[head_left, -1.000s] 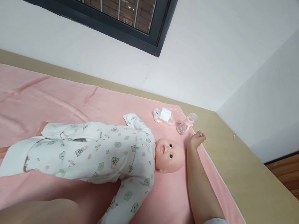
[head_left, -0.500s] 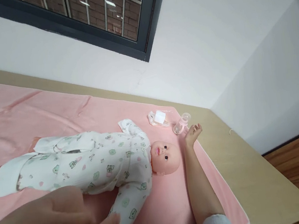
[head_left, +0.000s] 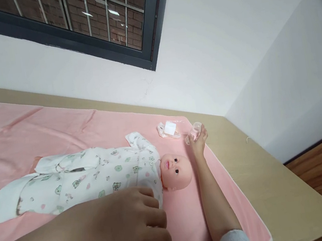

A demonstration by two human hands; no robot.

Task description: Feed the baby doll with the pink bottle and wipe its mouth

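Observation:
A bald baby doll [head_left: 178,173] lies on its back in a white patterned suit, its head to the right. Large in the foreground, my left hand [head_left: 127,223] curls its fingers round the doll's near arm. Most of that arm is hidden under the hand, with bits of white sleeve showing around the fingers. Beyond the doll's head, my right hand [head_left: 199,141] is closed around a clear baby bottle [head_left: 195,129] with a pink collar, which leans at the blanket's far right corner.
A clear plastic packet with a white label [head_left: 169,129] lies left of the bottle. The pink blanket [head_left: 61,125] covers much of the wooden table [head_left: 264,186]. White walls and a dark-framed barred window [head_left: 106,21] stand behind.
My left hand has moved right, over the doll's near arm, and its fingers have curled. The right hand, open beside the bottle before, has closed round it. The view has shifted slightly.

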